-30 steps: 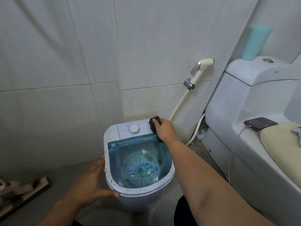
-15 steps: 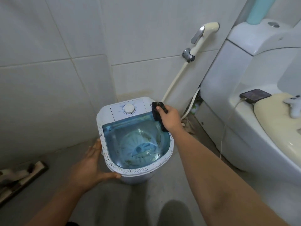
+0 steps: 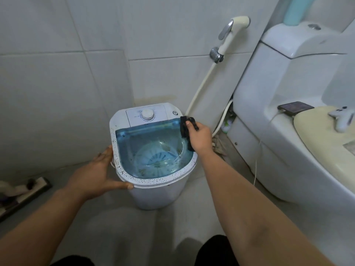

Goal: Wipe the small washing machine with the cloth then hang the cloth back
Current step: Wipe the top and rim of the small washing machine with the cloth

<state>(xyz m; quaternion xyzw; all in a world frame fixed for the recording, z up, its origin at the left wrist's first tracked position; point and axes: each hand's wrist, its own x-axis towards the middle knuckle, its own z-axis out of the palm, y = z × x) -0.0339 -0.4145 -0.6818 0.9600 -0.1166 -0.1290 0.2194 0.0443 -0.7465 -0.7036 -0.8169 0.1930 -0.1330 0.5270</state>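
Tiled bathroom corner, seen from above: pale wall tiles (image 3: 57,93), grey floor (image 3: 134,227), with a toilet (image 3: 288,141) at right and a bidet sprayer (image 3: 233,29) clipped to the wall, its hose trailing down behind the small washing machine (image 3: 157,194). The machine stands on the floor, close to the wall corner, its control panel and dial (image 3: 147,114) on the far side. Left hand (image 3: 96,175): open and empty, palm pressed flat to the machine's left side with the thumb lying under the speckled front rim, apparently to brace the light tub against the wiping push. Right hand (image 3: 199,137): closed around a dark cloth (image 3: 185,129), which is folded over the right rim near the back corner so that it covers both the top edge and the inner wall; this placement suggests the rim is being wiped along its length. The translucent blue tub (image 3: 153,148) is uncovered; it holds no laundry, only the ribbed pulsator disc at the bottom, with brownish specks of dirt scattered on the base and walls. Dark spotting remains along the front and left rim, so wiping appears unfinished. A phone (image 3: 295,108) on a cable and a white game controller (image 3: 343,118) rest on the toilet. Where the cloth hangs is not visible.
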